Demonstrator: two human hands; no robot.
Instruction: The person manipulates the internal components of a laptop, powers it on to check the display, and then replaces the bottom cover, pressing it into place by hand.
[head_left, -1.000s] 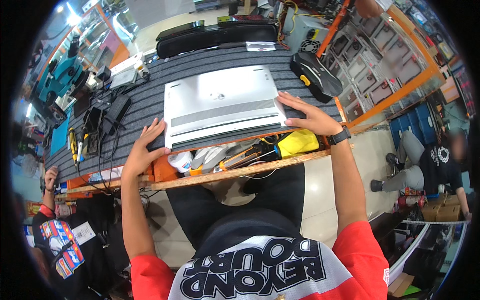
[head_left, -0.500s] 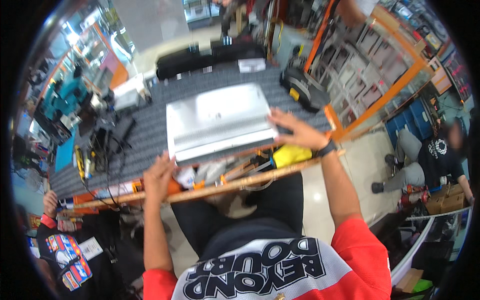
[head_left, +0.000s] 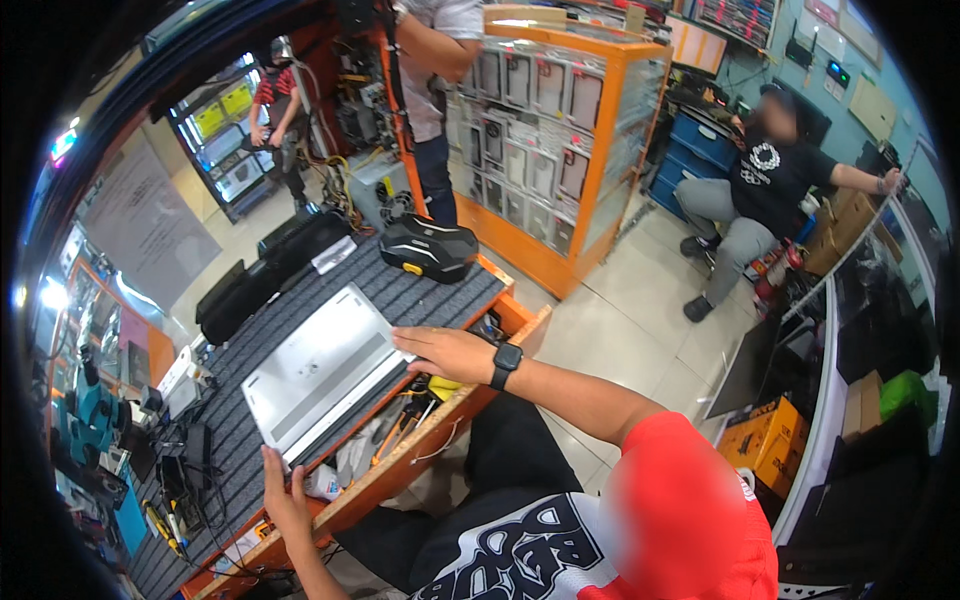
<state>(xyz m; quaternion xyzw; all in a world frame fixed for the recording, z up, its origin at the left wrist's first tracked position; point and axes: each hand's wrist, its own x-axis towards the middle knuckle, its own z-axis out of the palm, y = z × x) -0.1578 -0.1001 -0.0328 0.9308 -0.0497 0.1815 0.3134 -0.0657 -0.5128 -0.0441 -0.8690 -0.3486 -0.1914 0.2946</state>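
Note:
A closed silver laptop (head_left: 325, 365) lies bottom side up on the grey striped mat, its vent strip and rubber feet showing. My right hand (head_left: 445, 355), with a black watch at the wrist, lies over its right near corner, fingers stretched out flat. At the left near corner is my left hand (head_left: 287, 497), fingers extended upward against or right beside the edge. Neither hand is wrapped around the laptop. Just below the laptop's near edge a wooden drawer (head_left: 430, 430) stands pulled out, filled with tools and a yellow item.
A black hard case (head_left: 428, 248) sits at the table's far right corner. Cables, pliers (head_left: 162, 527) and a teal microscope (head_left: 88, 410) crowd the left side. Beyond stands an orange-framed glass cabinet (head_left: 590, 150). One person (head_left: 765, 170) sits at right; others are farther back.
My view has swung to the right, so table and laptop now appear slanted and farther left. Both hands have stayed at the laptop's near corners; the right fingers are closer together.

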